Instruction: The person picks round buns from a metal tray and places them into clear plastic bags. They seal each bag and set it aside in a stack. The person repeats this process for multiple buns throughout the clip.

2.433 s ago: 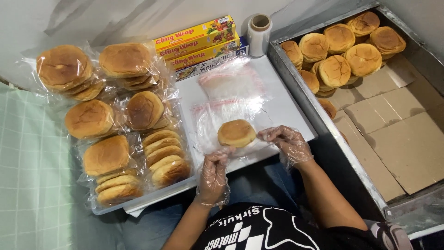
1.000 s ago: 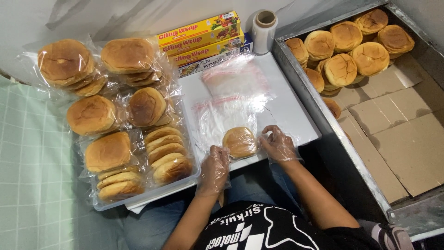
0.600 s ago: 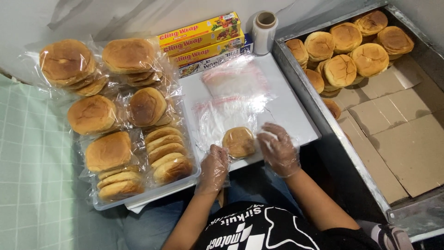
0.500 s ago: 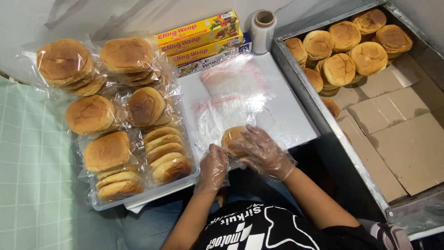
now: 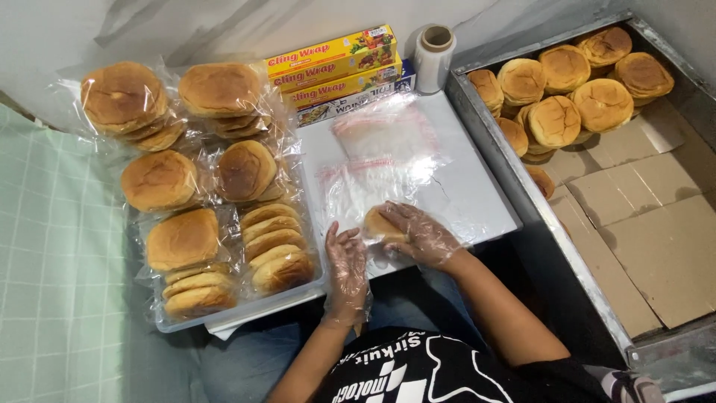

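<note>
On white board [image 5: 477, 194], bun [image 5: 379, 222] under right hand [image 5: 425, 237]

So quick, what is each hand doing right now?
Left hand: open, flat on the white board, holding nothing.
Right hand: closed over the bun, which lies on a clear bag.

Work area seen from above.
We see a pale grey wall [image 5: 186, 22] far off, and a green checked cloth [image 5: 52, 283] at left.
</note>
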